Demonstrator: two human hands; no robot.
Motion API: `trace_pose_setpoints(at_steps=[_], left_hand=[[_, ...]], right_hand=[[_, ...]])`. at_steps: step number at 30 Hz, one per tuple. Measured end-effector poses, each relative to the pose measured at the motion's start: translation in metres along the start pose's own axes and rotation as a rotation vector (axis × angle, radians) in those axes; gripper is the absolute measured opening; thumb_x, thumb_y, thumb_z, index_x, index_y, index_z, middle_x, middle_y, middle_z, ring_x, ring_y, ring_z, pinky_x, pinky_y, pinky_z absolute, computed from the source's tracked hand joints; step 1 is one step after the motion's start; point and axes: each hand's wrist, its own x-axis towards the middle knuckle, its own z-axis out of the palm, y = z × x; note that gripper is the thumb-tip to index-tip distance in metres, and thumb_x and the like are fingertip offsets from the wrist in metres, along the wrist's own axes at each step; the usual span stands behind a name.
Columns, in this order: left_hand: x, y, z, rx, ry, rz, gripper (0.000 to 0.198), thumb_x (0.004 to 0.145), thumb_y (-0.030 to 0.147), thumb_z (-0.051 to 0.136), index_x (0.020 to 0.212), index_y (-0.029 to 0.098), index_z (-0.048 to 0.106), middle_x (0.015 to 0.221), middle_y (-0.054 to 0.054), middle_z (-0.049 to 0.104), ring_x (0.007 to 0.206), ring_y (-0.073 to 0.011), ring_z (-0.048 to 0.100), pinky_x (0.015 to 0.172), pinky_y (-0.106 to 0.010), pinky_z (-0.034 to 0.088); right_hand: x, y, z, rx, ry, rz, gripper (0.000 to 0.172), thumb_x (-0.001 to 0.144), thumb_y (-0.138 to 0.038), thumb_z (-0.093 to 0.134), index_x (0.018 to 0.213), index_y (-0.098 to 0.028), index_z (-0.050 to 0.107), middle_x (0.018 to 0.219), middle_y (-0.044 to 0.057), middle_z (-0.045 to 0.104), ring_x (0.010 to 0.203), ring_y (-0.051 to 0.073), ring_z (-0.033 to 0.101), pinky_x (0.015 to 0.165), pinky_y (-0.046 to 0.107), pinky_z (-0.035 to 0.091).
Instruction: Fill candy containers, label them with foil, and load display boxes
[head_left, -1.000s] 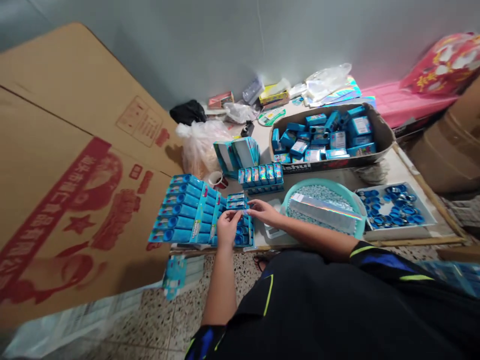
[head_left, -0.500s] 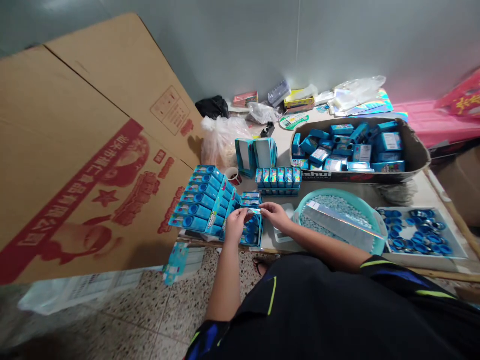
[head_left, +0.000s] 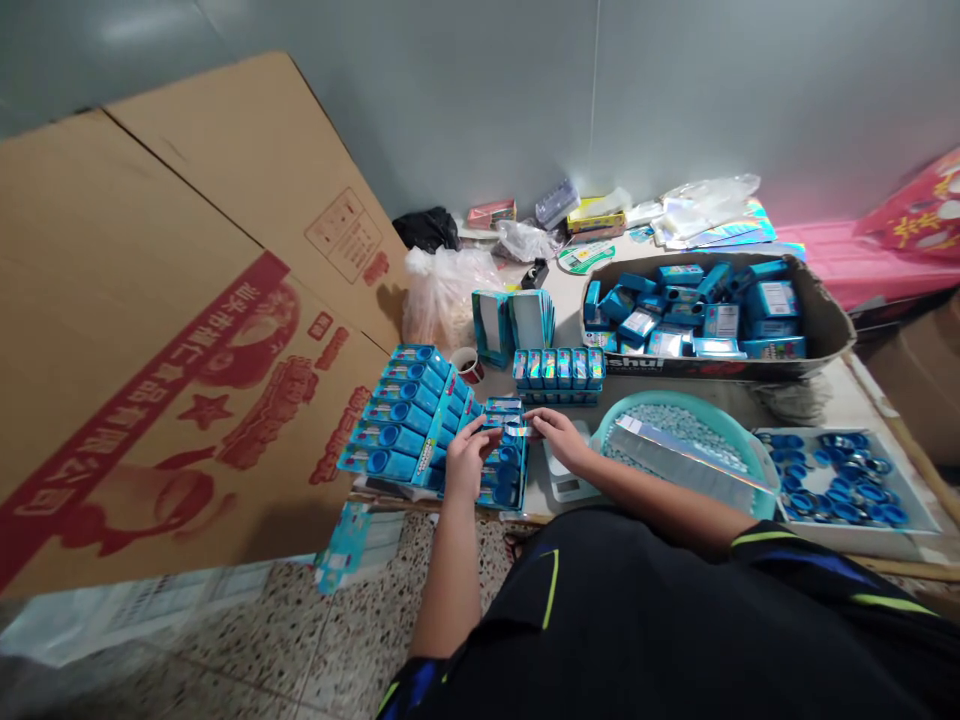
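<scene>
Between my hands is a small shiny strip (head_left: 519,431), over a blue display box (head_left: 502,492) of small blue packs. My right hand (head_left: 559,438) pinches the strip's right end. My left hand (head_left: 466,458) is at its left with thumb and fingers apart, close to the strip's other end. Left of my hands stands a tilted blue display box (head_left: 409,410) filled with rows of blue packs. Behind my hands is another small display (head_left: 559,370) of upright packs with shiny fronts.
A teal basin (head_left: 763,460) of small pale pieces holds a long silvery strip. Right of it, a white tray (head_left: 926,515) has blue round parts. Behind is a carton (head_left: 829,320) of blue boxes. A large cardboard sheet (head_left: 187,230) rises at left, beside a cup (head_left: 468,366).
My left hand has opened its fingers and let go of the strip, which stays in my right hand. The view has tilted slightly, so the scene sits lower.
</scene>
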Motion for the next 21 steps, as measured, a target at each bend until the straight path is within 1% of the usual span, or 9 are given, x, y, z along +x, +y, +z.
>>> trace_pose_setpoints(at_steps=[3, 6, 8, 10, 12, 14, 16, 18, 21], left_hand=[[0.006, 0.003, -0.001, 0.016, 0.008, 0.022, 0.051, 0.075, 0.027, 0.068, 0.124, 0.014, 0.065, 0.098, -0.010, 0.076, 0.094, -0.0213, 0.072, 0.089, -0.034, 0.058], [0.009, 0.006, 0.003, 0.058, -0.026, 0.000, 0.050, 0.077, 0.036, 0.075, 0.122, 0.016, 0.066, 0.112, -0.013, 0.074, 0.098, -0.0232, 0.072, 0.083, -0.034, 0.058], [0.007, 0.006, 0.008, 0.081, -0.058, -0.023, 0.053, 0.077, 0.040, 0.079, 0.124, 0.019, 0.065, 0.121, -0.015, 0.071, 0.105, -0.0251, 0.071, 0.085, -0.034, 0.058], [0.003, 0.006, 0.014, 0.074, -0.095, -0.054, 0.057, 0.078, 0.041, 0.080, 0.128, 0.021, 0.063, 0.127, -0.015, 0.069, 0.112, -0.0260, 0.069, 0.090, -0.035, 0.057], [-0.003, 0.004, 0.020, 0.020, -0.170, -0.114, 0.060, 0.080, 0.046, 0.079, 0.132, 0.022, 0.060, 0.125, -0.015, 0.070, 0.114, -0.0264, 0.069, 0.094, -0.036, 0.056], [-0.008, 0.000, 0.024, -0.011, -0.260, -0.147, 0.065, 0.078, 0.052, 0.079, 0.132, 0.020, 0.061, 0.116, -0.016, 0.073, 0.108, -0.0276, 0.072, 0.092, -0.039, 0.057], [-0.010, -0.005, 0.027, 0.056, -0.271, -0.073, 0.067, 0.072, 0.056, 0.081, 0.123, 0.016, 0.066, 0.105, -0.016, 0.076, 0.097, -0.0280, 0.074, 0.088, -0.041, 0.059], [-0.009, -0.009, 0.028, 0.158, -0.206, 0.049, 0.061, 0.067, 0.056, 0.083, 0.109, 0.014, 0.071, 0.098, -0.014, 0.077, 0.089, -0.0264, 0.074, 0.086, -0.040, 0.059], [-0.004, -0.010, 0.024, 0.249, -0.125, 0.150, 0.047, 0.072, 0.054, 0.078, 0.097, 0.014, 0.073, 0.090, -0.011, 0.077, 0.084, -0.0233, 0.073, 0.084, -0.036, 0.058]], right_hand=[[0.000, -0.006, -0.004, 0.008, 0.010, 0.005, 0.038, 0.075, -0.056, 0.069, 0.089, -0.021, 0.069, 0.076, 0.002, 0.060, 0.072, 0.018, 0.059, 0.070, 0.033, 0.054], [-0.001, -0.013, -0.003, 0.010, 0.004, 0.001, 0.040, 0.075, -0.058, 0.070, 0.089, -0.021, 0.069, 0.085, 0.004, 0.064, 0.076, 0.020, 0.060, 0.072, 0.035, 0.055], [-0.004, -0.019, -0.002, 0.011, -0.008, -0.008, 0.040, 0.075, -0.059, 0.071, 0.089, -0.021, 0.070, 0.088, 0.005, 0.066, 0.079, 0.020, 0.060, 0.073, 0.036, 0.055], [-0.008, -0.028, -0.002, 0.015, -0.022, -0.021, 0.041, 0.076, -0.059, 0.073, 0.092, -0.021, 0.071, 0.090, 0.005, 0.066, 0.082, 0.021, 0.060, 0.076, 0.036, 0.054], [-0.012, -0.038, -0.002, 0.007, -0.042, -0.056, 0.041, 0.078, -0.059, 0.073, 0.094, -0.021, 0.071, 0.092, 0.005, 0.067, 0.084, 0.020, 0.060, 0.079, 0.035, 0.053], [-0.017, -0.046, -0.003, -0.014, -0.061, -0.112, 0.038, 0.080, -0.057, 0.072, 0.094, -0.021, 0.071, 0.091, 0.005, 0.067, 0.083, 0.020, 0.060, 0.079, 0.034, 0.052], [-0.021, -0.048, -0.004, -0.036, -0.078, -0.159, 0.035, 0.082, -0.054, 0.073, 0.094, -0.022, 0.070, 0.087, 0.004, 0.067, 0.080, 0.019, 0.060, 0.077, 0.033, 0.050], [-0.021, -0.043, -0.004, -0.069, -0.071, -0.169, 0.035, 0.080, -0.053, 0.073, 0.094, -0.022, 0.068, 0.084, 0.003, 0.066, 0.078, 0.019, 0.059, 0.074, 0.032, 0.049], [-0.018, -0.027, -0.003, -0.181, -0.019, -0.123, 0.034, 0.076, -0.051, 0.073, 0.089, -0.021, 0.065, 0.078, 0.001, 0.064, 0.073, 0.018, 0.057, 0.069, 0.031, 0.047]])
